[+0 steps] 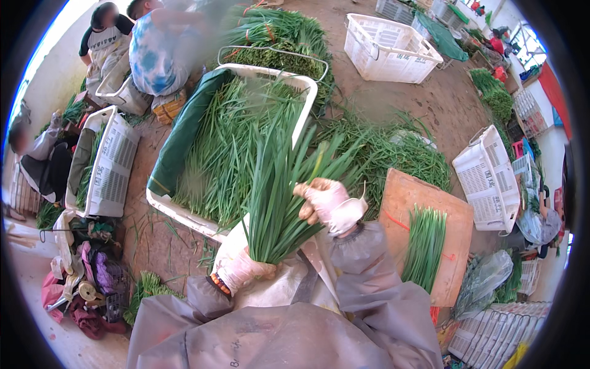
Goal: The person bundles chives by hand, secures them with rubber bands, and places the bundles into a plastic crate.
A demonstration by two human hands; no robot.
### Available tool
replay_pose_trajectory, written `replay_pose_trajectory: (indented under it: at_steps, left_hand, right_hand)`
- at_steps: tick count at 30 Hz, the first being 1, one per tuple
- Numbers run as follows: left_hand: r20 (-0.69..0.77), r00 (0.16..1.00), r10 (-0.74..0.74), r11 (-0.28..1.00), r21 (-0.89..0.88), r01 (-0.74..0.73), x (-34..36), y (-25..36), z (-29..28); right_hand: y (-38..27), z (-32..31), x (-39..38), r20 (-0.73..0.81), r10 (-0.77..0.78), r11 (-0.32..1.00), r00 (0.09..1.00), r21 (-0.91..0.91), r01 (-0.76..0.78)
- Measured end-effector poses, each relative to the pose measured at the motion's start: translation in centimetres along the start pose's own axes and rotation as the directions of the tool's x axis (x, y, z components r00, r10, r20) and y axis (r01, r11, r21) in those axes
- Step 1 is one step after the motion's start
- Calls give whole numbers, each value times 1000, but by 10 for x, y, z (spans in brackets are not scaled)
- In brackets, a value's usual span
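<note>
My gloved left hand point(246, 270) is wrapped round the lower end of a bunch of garlic chives point(276, 197), held upright and fanning out at the top over my lap. Just right of the bunch, my gloved right hand point(332, 206) has its fingers curled in toward the leaves. Whether a leaf sits between those fingers is too small to tell. One yellowed leaf point(319, 161) shows in the bunch above that hand. Directly ahead stands a white crate point(310, 101) full of loose chives point(227, 141), with a green cloth point(187, 138) over its left side.
At my right a wooden board point(458, 227) carries a neat chive bundle point(425, 246) and red ties. Loose greens point(399, 154) lie on the floor behind it. White crates point(393, 52) stand around. Two people point(161, 49) sit at the far left; a cluttered basket point(92, 283) is nearer.
</note>
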State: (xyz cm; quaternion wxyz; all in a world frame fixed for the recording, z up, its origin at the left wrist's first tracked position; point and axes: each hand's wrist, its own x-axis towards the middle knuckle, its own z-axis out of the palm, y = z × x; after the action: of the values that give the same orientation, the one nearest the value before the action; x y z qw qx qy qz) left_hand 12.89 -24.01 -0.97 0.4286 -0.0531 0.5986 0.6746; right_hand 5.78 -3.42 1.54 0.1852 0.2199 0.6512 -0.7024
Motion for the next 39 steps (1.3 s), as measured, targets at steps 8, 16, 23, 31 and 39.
replay_pose_trajectory:
  at_steps: [8, 16, 23, 31, 39]
  left_hand:
    - [-15, 997, 79, 995, -53, -80, -16, 11, -6]
    - [8, 999, 45, 999, -26, -45, -9, -11, -24]
    - [55, 988, 144, 988, 48, -146, -10, 1, -18]
    - [94, 985, 142, 977, 143, -155, -4, -10, -25]
    - [75, 997, -9, 1000, 15, 8, -3, -17, -26]
  right_hand:
    - [-76, -102, 23, -379, -529, 770, 759, 161, 617]
    - [-45, -132, 35, -67, -89, 996, 994, 9, 90]
    - [-15, -111, 55, 26, -57, 998, 998, 19, 57]
    - [-17, -94, 55, 1, -35, 995, 999, 95, 35]
    - [-10, -116, 73, -21, -261, 589, 965, 788, 177]
